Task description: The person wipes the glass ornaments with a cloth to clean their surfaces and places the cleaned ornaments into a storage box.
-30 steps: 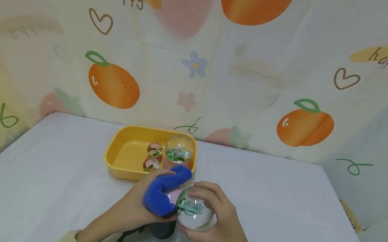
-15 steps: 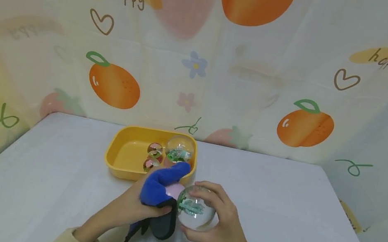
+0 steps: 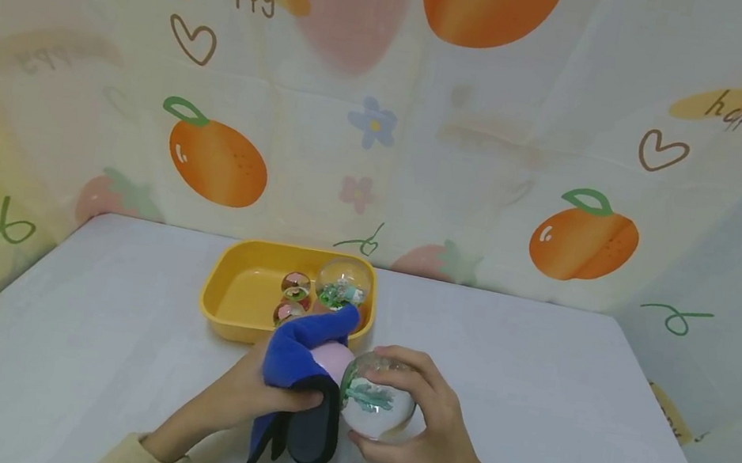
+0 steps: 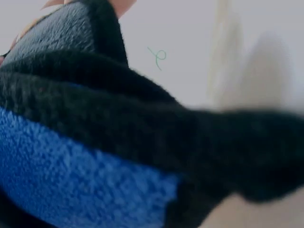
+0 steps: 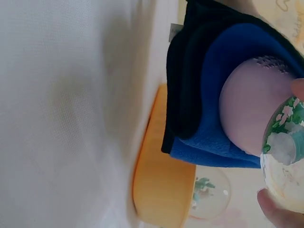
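My left hand (image 3: 239,388) grips a blue plush cloth (image 3: 292,348) with black edging and a dark grey flap; its black strap crosses the left wrist view, where the cloth's blue pile (image 4: 85,175) fills the lower left. My right hand (image 3: 432,425) holds a clear snow globe (image 3: 377,404) by its glass dome, tipped sideways, with green and teal decoration inside. The globe's pink base (image 5: 247,109) faces left and the cloth wraps partly around it. Part of the base and most of my left fingers are hidden behind the cloth.
Behind my hands stands a yellow tray (image 3: 240,334) on the white-covered table (image 3: 535,384). It holds a larger snow globe (image 3: 344,279) at its right end and two small globes, the rear one (image 3: 296,284) showing better. A printed curtain (image 3: 468,158) hangs behind.
My left hand has shifted slightly left, and the cloth has turned, bringing its dark grey flap into fuller view. More of the pink base shows. My right hand has barely moved.
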Available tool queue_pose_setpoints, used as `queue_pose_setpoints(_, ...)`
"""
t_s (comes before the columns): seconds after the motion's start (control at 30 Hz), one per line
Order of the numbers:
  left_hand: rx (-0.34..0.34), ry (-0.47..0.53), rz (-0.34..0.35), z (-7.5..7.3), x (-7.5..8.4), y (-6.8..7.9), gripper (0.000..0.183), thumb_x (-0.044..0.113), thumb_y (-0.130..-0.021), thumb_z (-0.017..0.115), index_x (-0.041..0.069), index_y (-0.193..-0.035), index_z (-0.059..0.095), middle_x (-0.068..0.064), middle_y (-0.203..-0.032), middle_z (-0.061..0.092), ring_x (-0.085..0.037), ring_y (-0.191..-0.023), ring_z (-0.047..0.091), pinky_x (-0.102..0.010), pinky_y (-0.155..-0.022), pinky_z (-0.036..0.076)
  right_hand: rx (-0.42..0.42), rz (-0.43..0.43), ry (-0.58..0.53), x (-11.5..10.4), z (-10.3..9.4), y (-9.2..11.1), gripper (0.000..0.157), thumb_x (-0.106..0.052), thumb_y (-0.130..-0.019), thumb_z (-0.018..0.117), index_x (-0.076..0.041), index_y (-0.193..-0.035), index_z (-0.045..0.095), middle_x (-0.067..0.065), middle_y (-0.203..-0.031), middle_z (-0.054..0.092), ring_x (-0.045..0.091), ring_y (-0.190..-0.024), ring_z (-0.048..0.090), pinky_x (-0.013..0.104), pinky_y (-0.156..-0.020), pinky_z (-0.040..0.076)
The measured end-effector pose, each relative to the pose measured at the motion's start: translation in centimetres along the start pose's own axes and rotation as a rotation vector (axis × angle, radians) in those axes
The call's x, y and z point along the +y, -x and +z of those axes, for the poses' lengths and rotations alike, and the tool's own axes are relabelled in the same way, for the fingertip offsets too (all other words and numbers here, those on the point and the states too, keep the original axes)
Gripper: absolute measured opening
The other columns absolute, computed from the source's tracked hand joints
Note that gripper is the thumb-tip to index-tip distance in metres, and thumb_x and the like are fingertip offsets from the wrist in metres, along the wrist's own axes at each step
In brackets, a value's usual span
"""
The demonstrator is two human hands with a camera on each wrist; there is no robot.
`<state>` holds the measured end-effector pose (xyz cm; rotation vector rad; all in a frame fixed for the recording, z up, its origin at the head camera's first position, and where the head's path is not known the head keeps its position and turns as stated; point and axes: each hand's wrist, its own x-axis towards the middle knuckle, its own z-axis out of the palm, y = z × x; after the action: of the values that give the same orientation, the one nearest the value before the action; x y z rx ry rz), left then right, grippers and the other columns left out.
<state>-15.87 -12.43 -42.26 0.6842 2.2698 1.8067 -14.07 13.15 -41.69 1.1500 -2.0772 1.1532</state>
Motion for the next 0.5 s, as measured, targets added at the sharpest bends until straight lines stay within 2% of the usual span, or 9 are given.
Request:
queue_pose_setpoints(0.1, 0.066, -0.035, 0.007, -0.02, -0.01, 0.09, 0.065, 0.026, -0.085, 0.075, 0.009, -0.140, 0.045, -0.011, -0.133, 0.059, -0.027, -0.113, 0.056, -0.041, -0.098, 0.046, 0.001, -0.018, 0.003, 0.04, 0.01, -0.06, 0.076, -0.005, -0.055, 0.094, -0.011, -0.122, 0.059, 0.012, -0.131, 0.055, 0.021, -0.114, 0.058, 0.031, -0.089, 0.056)
queue_pose_setpoints(0.23, 0.165, -0.056, -0.012, -0.23, 0.07, 0.13, 0.046, 0.025, -0.088, 0.071, 0.004, -0.126, 0.056, -0.011, -0.114, 0.064, -0.025, -0.100, 0.057, -0.035, -0.088, 0.048, -0.014, -0.049, 0.010, 0.01, 0.08, -0.02, 0.074, -0.006, -0.057, 0.093, -0.012, -0.122, 0.058, 0.012, -0.132, 0.054, 0.025, -0.110, 0.060, 0.032, -0.085, 0.058)
queue_pose_setpoints(0.3, 0.185, -0.045, -0.026, -0.39, 0.11, 0.14, 0.044, 0.026, -0.089, 0.069, 0.003, -0.123, 0.056, -0.013, -0.111, 0.062, -0.025, -0.099, 0.056, -0.035, -0.086, 0.046, -0.021, -0.053, 0.011, -0.06, 0.11, 0.03, 0.073, -0.006, -0.058, 0.093, -0.012, -0.122, 0.058, 0.012, -0.133, 0.053, 0.025, -0.110, 0.061, 0.032, -0.086, 0.058)
queue_pose_setpoints(0.37, 0.144, -0.002, -0.041, -0.56, 0.12, 0.15, 0.050, 0.029, -0.089, 0.069, 0.004, -0.129, 0.052, -0.014, -0.119, 0.059, -0.026, -0.105, 0.053, -0.037, -0.091, 0.045, -0.022, -0.052, 0.012, -0.16, 0.15, 0.08, 0.072, -0.006, -0.058, 0.093, -0.013, -0.121, 0.058, 0.012, -0.133, 0.053, 0.026, -0.110, 0.060, 0.032, -0.088, 0.057)
queue_pose_setpoints(0.5, -0.056, 0.125, -0.083, -0.77, 0.04, 0.27, 0.069, 0.035, -0.089, 0.068, 0.004, -0.143, 0.038, -0.017, -0.134, 0.050, -0.028, -0.117, 0.047, -0.042, -0.100, 0.040, -0.018, -0.054, 0.012, -0.28, 0.26, 0.18, 0.072, -0.006, -0.058, 0.092, -0.013, -0.121, 0.058, 0.012, -0.134, 0.053, 0.024, -0.114, 0.059, 0.032, -0.092, 0.056)
